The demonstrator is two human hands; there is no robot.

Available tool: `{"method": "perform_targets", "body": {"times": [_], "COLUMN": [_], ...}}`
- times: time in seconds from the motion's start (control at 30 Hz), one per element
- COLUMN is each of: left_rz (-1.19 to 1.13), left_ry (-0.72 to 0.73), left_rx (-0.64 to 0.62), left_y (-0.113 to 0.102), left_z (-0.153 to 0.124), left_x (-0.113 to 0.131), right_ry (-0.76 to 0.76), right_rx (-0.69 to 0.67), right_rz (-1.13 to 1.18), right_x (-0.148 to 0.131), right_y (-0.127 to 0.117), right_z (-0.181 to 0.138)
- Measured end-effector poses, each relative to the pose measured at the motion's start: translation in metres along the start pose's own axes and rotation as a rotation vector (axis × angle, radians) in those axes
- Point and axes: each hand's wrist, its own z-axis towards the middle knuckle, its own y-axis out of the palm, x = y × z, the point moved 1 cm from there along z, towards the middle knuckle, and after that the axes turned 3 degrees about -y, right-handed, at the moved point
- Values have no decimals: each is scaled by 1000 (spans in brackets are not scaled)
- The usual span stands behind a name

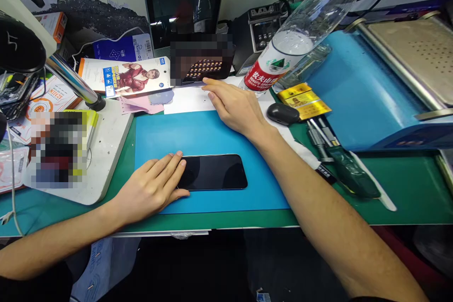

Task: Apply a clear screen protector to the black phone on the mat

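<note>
A black smartphone (214, 172) lies flat, screen up, on a blue mat (226, 132). My left hand (155, 186) rests over the phone's left end, its fingers stretched out and covering that end. Further back, my right hand (230, 106) is open, fingers extended to the left above a white sheet (191, 100). Its fingertips are at the lower edge of a dark, partly blurred device (208, 63) leaning in front of a black tablet-like screen (186, 4). Whether they touch the device I cannot tell.
A tilted water bottle (264, 68), a black oval case (282, 114), a yellow box (304, 100) and a green-handled tool (350, 172) are on the right. Beyond stands a blue machine (354, 104). Left are a lamp post (74, 80), a white base (113, 146) and screen-film packaging (141, 78).
</note>
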Motion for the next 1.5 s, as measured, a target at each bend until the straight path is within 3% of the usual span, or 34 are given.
{"method": "perform_targets", "body": {"times": [0.63,1.5], "left_rz": [-5,2], "left_ry": [-8,6], "left_rx": [-7,-3], "left_y": [0,-1], "left_z": [0,2], "left_x": [-1,-2], "right_ry": [-26,-58], "right_rx": [-118,-120], "right_rz": [-23,-19], "right_x": [4,3], "right_y": [5,8], "right_z": [4,5]}}
